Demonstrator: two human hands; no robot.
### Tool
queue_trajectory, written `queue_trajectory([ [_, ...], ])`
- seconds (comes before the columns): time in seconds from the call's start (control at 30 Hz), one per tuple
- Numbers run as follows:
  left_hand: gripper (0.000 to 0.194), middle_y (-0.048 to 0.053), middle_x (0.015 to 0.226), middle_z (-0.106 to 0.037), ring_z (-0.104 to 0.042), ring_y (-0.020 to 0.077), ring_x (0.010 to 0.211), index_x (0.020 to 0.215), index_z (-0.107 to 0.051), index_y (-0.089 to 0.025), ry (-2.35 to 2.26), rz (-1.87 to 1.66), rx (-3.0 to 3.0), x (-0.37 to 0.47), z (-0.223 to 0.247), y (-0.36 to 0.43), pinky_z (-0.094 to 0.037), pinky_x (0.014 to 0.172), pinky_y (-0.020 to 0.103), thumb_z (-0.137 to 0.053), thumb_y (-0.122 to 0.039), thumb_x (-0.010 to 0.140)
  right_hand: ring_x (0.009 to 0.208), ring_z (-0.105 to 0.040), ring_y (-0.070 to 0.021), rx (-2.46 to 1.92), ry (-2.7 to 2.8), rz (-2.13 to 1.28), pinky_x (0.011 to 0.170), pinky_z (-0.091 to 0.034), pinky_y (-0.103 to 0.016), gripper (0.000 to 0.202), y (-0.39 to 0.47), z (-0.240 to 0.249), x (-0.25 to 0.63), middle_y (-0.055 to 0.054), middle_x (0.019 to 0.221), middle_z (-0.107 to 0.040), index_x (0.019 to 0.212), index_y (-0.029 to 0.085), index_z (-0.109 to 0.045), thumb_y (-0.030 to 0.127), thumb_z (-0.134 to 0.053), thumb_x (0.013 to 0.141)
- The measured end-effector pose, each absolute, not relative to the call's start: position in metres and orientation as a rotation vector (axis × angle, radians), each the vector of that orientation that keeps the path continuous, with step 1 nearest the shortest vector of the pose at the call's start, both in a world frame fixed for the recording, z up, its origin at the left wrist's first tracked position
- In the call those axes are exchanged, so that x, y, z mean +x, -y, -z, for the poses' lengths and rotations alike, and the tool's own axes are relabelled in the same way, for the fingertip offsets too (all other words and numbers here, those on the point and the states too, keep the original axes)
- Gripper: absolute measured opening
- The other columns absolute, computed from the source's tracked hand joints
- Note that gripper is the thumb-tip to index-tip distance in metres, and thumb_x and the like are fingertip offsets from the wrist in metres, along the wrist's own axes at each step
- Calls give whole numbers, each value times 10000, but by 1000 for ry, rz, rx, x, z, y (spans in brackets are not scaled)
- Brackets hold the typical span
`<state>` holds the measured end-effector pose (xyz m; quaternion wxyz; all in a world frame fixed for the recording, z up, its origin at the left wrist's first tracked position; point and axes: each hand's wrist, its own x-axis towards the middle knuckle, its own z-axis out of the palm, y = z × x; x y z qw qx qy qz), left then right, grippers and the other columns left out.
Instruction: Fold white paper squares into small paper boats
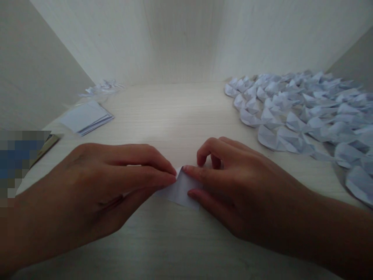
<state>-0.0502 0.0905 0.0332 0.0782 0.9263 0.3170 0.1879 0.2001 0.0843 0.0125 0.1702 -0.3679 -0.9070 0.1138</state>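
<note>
A small white sheet of paper (183, 192), partly folded, lies on the table between my two hands. My left hand (116, 186) pinches its left side, with thumb and fingertips pressed together at a raised fold. From the right, my right hand (233, 182) grips the paper between its index finger, which presses at the top of the fold, and its thumb, lower down on the near side. The other fingers of that hand are curled. Parts of the paper's left and right ends are hidden under the fingers.
Many folded white paper pieces (279, 105) spread over the table's right side. At the left lies a stack of flat white paper sheets (86, 116), with white paper scraps (105, 87) behind it. A pale wall (186, 42) closes the back of the table (163, 116).
</note>
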Motion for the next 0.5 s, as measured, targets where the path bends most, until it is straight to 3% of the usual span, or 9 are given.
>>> queue_trajectory([
  [0.2, 262, -27, 1146, -765, -753, 135, 837, 1084, -757, -366, -891, -507, 2786, -54, -28, -94, -581, 667, 179, -567, -221, 976, 824, -564, -184, -1066, 2575, -319, 748, -453, -335, 173, -83, -13, 199, -89, 1005, -644, 1012, 213, -775, 290, -635, 945],
  [0.5, 276, -24, 1139, -762, -745, 126, 846, 1113, -743, -352, -866, -453, 2820, -51, -28, -93, -582, 747, 181, -556, -194, 987, 807, -576, -182, -1064, 2531, -329, 738, -447, -324, 176, -81, -12, 198, -80, 986, -656, 1051, 235, -773, 260, -638, 943],
])
